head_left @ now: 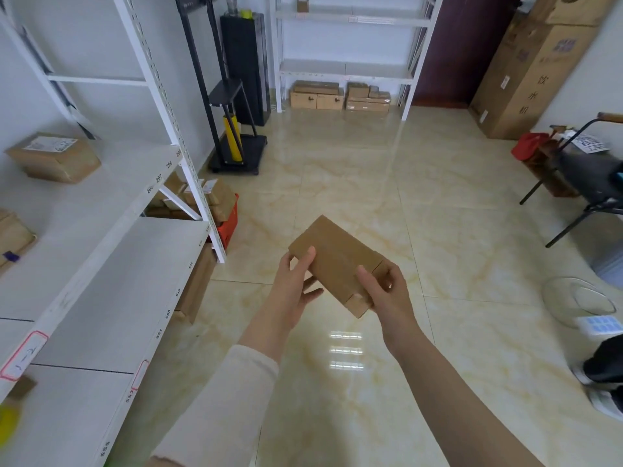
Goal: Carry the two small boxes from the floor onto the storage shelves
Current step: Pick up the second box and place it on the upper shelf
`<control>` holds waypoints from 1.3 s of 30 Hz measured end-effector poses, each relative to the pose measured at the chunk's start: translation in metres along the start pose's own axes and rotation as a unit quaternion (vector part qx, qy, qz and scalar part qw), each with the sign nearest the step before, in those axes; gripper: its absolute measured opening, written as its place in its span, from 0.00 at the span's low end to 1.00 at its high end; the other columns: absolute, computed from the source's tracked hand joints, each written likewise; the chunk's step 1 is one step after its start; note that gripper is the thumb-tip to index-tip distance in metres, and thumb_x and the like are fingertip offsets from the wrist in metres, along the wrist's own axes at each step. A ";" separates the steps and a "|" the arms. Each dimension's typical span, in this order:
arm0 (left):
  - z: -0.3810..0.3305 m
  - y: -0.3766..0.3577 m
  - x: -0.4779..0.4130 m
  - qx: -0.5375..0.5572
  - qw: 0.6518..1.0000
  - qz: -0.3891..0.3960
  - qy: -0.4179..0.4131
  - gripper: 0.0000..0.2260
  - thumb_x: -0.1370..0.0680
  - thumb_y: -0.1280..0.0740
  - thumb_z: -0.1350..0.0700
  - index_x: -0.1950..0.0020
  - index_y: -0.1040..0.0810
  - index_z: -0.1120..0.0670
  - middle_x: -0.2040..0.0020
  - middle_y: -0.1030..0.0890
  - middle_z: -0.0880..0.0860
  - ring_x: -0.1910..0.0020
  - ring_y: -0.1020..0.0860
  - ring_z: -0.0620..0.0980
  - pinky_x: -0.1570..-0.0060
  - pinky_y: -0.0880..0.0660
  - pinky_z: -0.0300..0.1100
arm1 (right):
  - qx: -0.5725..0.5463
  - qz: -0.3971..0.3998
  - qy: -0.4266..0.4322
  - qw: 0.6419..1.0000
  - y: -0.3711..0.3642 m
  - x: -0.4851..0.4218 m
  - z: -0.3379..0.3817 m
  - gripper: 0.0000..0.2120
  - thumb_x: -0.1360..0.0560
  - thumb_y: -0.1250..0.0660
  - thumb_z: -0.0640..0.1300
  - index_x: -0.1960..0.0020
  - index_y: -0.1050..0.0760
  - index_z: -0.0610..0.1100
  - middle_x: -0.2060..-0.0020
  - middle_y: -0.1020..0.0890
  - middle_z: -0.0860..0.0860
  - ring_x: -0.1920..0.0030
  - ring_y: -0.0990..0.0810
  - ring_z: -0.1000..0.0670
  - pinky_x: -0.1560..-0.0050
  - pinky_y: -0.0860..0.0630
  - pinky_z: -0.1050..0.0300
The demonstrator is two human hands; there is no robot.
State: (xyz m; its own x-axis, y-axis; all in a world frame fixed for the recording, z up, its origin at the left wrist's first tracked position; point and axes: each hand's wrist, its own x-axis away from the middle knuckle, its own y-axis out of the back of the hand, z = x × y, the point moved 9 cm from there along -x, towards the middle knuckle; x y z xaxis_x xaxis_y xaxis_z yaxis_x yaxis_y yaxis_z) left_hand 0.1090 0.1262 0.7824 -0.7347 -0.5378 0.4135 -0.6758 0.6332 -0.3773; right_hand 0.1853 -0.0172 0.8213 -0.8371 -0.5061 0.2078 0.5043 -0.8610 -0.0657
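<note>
A small brown cardboard box (333, 261) is held in the air over the tiled floor, between both hands. My left hand (296, 281) grips its left edge, thumb on top and fingers underneath. My right hand (384, 291) holds its near right corner. The white storage shelves (111, 251) run along my left, with numbered labels on their front edges. A second small box of the task cannot be singled out among the boxes in view.
A taped parcel (54, 156) lies on the upper left shelf. Boxes and a red crate (229, 224) sit under the left shelves. A second white rack (347, 72) stands at the back with boxes beneath. A black cart (239, 153), large cartons (532, 69) and a chair (586, 176) line the sides.
</note>
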 end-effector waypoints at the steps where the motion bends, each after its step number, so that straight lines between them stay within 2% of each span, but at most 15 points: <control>1: 0.003 0.000 -0.001 0.000 1.000 -0.006 0.006 0.28 0.26 0.30 0.46 0.29 0.35 0.51 0.33 0.25 0.54 0.36 0.24 0.57 0.37 0.25 0.58 | 0.054 -0.015 0.042 0.998 0.000 0.002 0.005 0.23 0.30 0.28 0.47 0.38 0.31 0.54 0.38 0.31 0.51 0.41 0.27 0.55 0.44 0.28 0.67; 3: 0.007 -0.004 -0.002 0.022 0.999 -0.006 0.030 0.43 0.36 0.23 0.40 0.27 0.37 0.52 0.33 0.23 0.54 0.37 0.22 0.55 0.40 0.23 0.56 | 0.170 -0.021 0.163 0.972 -0.008 0.009 0.019 0.29 0.36 0.25 0.50 0.39 0.33 0.57 0.37 0.38 0.52 0.37 0.33 0.56 0.43 0.33 0.77; 5: 0.008 -0.011 0.002 0.029 0.998 0.013 0.062 0.54 0.47 0.21 0.34 0.26 0.36 0.52 0.35 0.21 0.55 0.38 0.20 0.55 0.42 0.22 0.55 | 0.261 -0.021 0.278 0.924 -0.017 0.020 0.028 0.32 0.40 0.27 0.57 0.39 0.34 0.57 0.34 0.40 0.50 0.32 0.38 0.52 0.40 0.38 0.79; 7: 0.008 -0.013 0.004 0.002 0.997 0.020 0.076 0.53 0.47 0.22 0.34 0.27 0.35 0.53 0.37 0.19 0.54 0.40 0.20 0.54 0.49 0.18 0.50 | 0.312 -0.033 0.323 0.893 -0.022 0.026 0.031 0.35 0.40 0.28 0.59 0.36 0.36 0.55 0.32 0.41 0.48 0.29 0.39 0.49 0.38 0.35 0.73; 9: 0.006 -0.011 0.003 -0.005 0.998 0.014 0.064 0.46 0.41 0.24 0.39 0.27 0.35 0.52 0.39 0.19 0.54 0.43 0.19 0.53 0.58 0.18 0.45 | 0.322 -0.029 0.341 0.883 -0.025 0.031 0.033 0.36 0.39 0.28 0.59 0.34 0.37 0.54 0.31 0.43 0.48 0.27 0.42 0.51 0.37 0.33 0.68; 11: 0.003 -0.003 0.000 -0.006 0.999 0.001 0.042 0.43 0.37 0.27 0.44 0.25 0.37 0.51 0.39 0.18 0.54 0.43 0.19 0.53 0.51 0.19 0.47 | 0.288 -0.004 0.308 0.907 -0.026 0.032 0.029 0.37 0.37 0.29 0.59 0.32 0.39 0.56 0.30 0.45 0.51 0.29 0.44 0.63 0.39 0.35 0.75; 13: 0.001 0.002 0.000 -0.013 0.999 0.015 0.026 0.42 0.36 0.27 0.46 0.24 0.39 0.51 0.38 0.19 0.55 0.40 0.20 0.54 0.40 0.23 0.52 | 0.198 0.008 0.216 0.956 -0.018 0.028 0.021 0.38 0.33 0.29 0.55 0.28 0.43 0.54 0.29 0.44 0.51 0.32 0.39 0.63 0.41 0.34 0.75; 16: 0.000 -0.003 0.008 -0.030 0.996 0.082 0.009 0.39 0.37 0.27 0.46 0.27 0.33 0.51 0.36 0.19 0.56 0.37 0.21 0.57 0.39 0.23 0.53 | 0.059 0.032 0.063 0.996 -0.008 0.021 -0.002 0.32 0.26 0.35 0.51 0.26 0.44 0.55 0.27 0.39 0.53 0.30 0.33 0.54 0.37 0.32 0.61; 19: 0.002 -0.008 0.014 -0.032 0.993 0.111 -0.007 0.37 0.36 0.28 0.47 0.28 0.31 0.51 0.35 0.20 0.56 0.36 0.21 0.58 0.39 0.24 0.53 | -0.025 0.103 -0.026 0.994 -0.015 0.022 -0.018 0.34 0.30 0.33 0.56 0.27 0.41 0.57 0.30 0.30 0.53 0.35 0.26 0.52 0.35 0.29 0.48; 24: 0.004 -0.006 0.016 -0.034 0.997 0.057 -0.049 0.33 0.29 0.32 0.45 0.25 0.35 0.48 0.34 0.21 0.53 0.36 0.21 0.55 0.34 0.27 0.55 | -0.096 0.066 -0.024 0.993 -0.017 0.019 -0.023 0.26 0.23 0.38 0.44 0.27 0.38 0.55 0.34 0.24 0.50 0.39 0.22 0.50 0.41 0.26 0.50; 30: 0.003 -0.013 0.036 -0.031 0.991 0.007 -0.130 0.22 0.20 0.40 0.50 0.26 0.35 0.47 0.31 0.24 0.52 0.35 0.23 0.50 0.37 0.25 0.45 | -0.124 -0.001 -0.006 0.992 -0.022 0.016 -0.019 0.23 0.21 0.43 0.48 0.27 0.39 0.54 0.33 0.25 0.50 0.43 0.23 0.54 0.52 0.27 0.59; 32: -0.003 -0.014 0.036 -0.022 0.989 0.004 -0.147 0.20 0.19 0.42 0.53 0.26 0.35 0.47 0.30 0.25 0.52 0.35 0.23 0.49 0.41 0.24 0.40 | -0.118 -0.010 0.005 0.993 -0.024 0.015 -0.014 0.23 0.21 0.45 0.49 0.26 0.40 0.54 0.32 0.26 0.51 0.38 0.25 0.53 0.45 0.26 0.57; 35: -0.012 -0.016 0.036 -0.018 0.986 -0.001 -0.167 0.24 0.22 0.41 0.49 0.25 0.35 0.50 0.29 0.26 0.52 0.33 0.25 0.49 0.41 0.24 0.39 | -0.097 -0.017 0.026 0.995 -0.026 0.013 -0.008 0.22 0.21 0.46 0.53 0.27 0.41 0.58 0.29 0.31 0.54 0.30 0.32 0.52 0.29 0.35 0.48; 37: -0.016 -0.018 0.037 -0.015 0.985 -0.003 -0.174 0.28 0.24 0.41 0.47 0.24 0.36 0.50 0.29 0.26 0.52 0.32 0.25 0.50 0.38 0.25 0.41 | -0.083 -0.023 0.041 0.995 -0.028 0.013 -0.003 0.24 0.23 0.45 0.57 0.27 0.41 0.59 0.28 0.32 0.55 0.28 0.34 0.53 0.27 0.38 0.48; 39: -0.020 -0.020 0.037 -0.012 0.983 -0.003 -0.181 0.25 0.21 0.42 0.49 0.24 0.37 0.51 0.28 0.26 0.52 0.31 0.26 0.50 0.39 0.24 0.39 | -0.074 -0.028 0.051 0.996 -0.028 0.014 0.001 0.28 0.26 0.45 0.59 0.26 0.42 0.58 0.28 0.33 0.55 0.28 0.34 0.54 0.28 0.38 0.51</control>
State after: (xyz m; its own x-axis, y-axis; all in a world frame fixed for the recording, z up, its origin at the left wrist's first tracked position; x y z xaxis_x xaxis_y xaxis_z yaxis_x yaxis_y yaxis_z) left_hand 0.0967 0.1044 0.8215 -0.7069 -0.7014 0.0914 -0.6812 0.6404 -0.3548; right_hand 0.1597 -0.0001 0.8273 -0.8841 -0.4528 0.1155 0.4255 -0.8822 -0.2019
